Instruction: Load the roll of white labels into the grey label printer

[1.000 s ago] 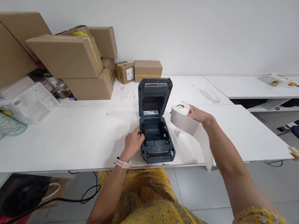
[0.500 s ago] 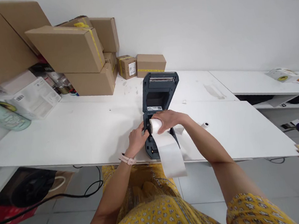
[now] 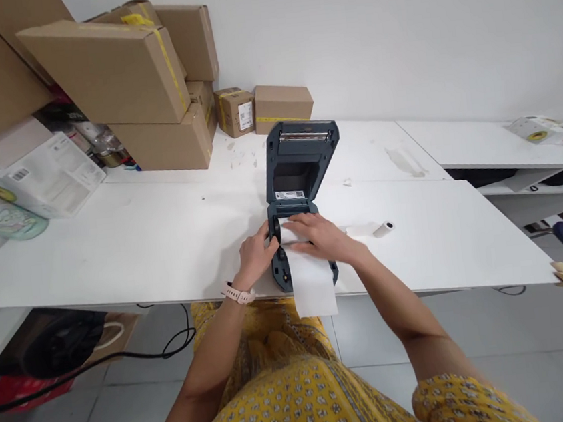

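A dark grey label printer [image 3: 279,280] stands at the table's front edge with its lid [image 3: 301,158] raised. Inside it sits a white paper roll [image 3: 288,232], whose loose strip [image 3: 314,288] hangs out over the front edge. My left hand [image 3: 256,259] is closed on the printer's left side, its thumb by the black roll holder [image 3: 277,230]. With fingers on top and thumb below, my right hand [image 3: 323,237] holds the roll from the right. The roll's right end is hidden under that hand.
A small paper roll [image 3: 383,229] lies right of the printer on the white table [image 3: 164,243]. Cardboard boxes [image 3: 158,140] are stacked at the back left, near a mint bottle [image 3: 5,213]. A white box [image 3: 537,129] sits far right. Black cables [image 3: 125,353] run below the table.
The paper roll has gone down into the printer, and its strip hangs straighter. My right hand has lowered with it and its fingers have flattened over it. My left hand stays at the printer's side.
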`<state>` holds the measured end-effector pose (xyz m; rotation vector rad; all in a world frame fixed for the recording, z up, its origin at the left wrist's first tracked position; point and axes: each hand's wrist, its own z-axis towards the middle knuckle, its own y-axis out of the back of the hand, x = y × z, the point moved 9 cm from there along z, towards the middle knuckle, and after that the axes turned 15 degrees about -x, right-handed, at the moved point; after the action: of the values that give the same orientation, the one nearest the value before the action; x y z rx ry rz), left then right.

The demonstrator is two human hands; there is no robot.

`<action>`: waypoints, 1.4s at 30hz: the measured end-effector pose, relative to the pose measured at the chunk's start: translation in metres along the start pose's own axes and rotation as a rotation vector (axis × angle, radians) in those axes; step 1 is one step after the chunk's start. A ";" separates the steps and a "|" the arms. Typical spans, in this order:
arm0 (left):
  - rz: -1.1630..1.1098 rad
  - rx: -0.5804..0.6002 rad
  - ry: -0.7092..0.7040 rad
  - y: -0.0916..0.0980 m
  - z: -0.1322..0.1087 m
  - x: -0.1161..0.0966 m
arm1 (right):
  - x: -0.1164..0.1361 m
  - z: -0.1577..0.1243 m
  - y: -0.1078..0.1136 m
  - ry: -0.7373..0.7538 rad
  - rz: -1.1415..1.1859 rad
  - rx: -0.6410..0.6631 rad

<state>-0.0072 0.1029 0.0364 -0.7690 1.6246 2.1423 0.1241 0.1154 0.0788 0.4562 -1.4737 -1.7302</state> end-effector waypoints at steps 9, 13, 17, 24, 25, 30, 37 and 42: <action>-0.004 -0.008 0.023 -0.001 -0.002 0.000 | 0.056 -0.086 -0.020 -0.032 0.007 -0.233; 0.022 -0.006 0.047 -0.001 -0.002 0.001 | 0.056 -0.088 -0.026 -0.053 0.002 -0.245; -0.022 -0.024 0.063 -0.001 -0.004 0.002 | 0.055 -0.088 -0.024 -0.033 -0.003 -0.248; -0.085 -0.044 0.098 -0.007 -0.010 0.007 | 0.058 -0.092 -0.021 -0.006 0.034 -0.241; -0.082 -0.046 0.096 -0.008 -0.011 0.007 | 0.058 -0.092 -0.020 -0.009 0.041 -0.235; -0.086 -0.054 0.114 -0.011 -0.010 0.010 | 0.057 -0.092 -0.019 -0.025 0.079 -0.224; -0.522 -0.034 0.223 -0.017 -0.043 0.008 | 0.056 -0.096 -0.016 -0.077 0.209 -0.222; -0.708 -0.018 0.336 -0.031 -0.089 0.013 | 0.005 -0.080 0.046 -0.223 0.448 -0.578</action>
<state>0.0186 0.0261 -0.0131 -1.5034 1.1991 1.5714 0.1933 0.0594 0.1025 -0.3550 -1.0376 -1.7612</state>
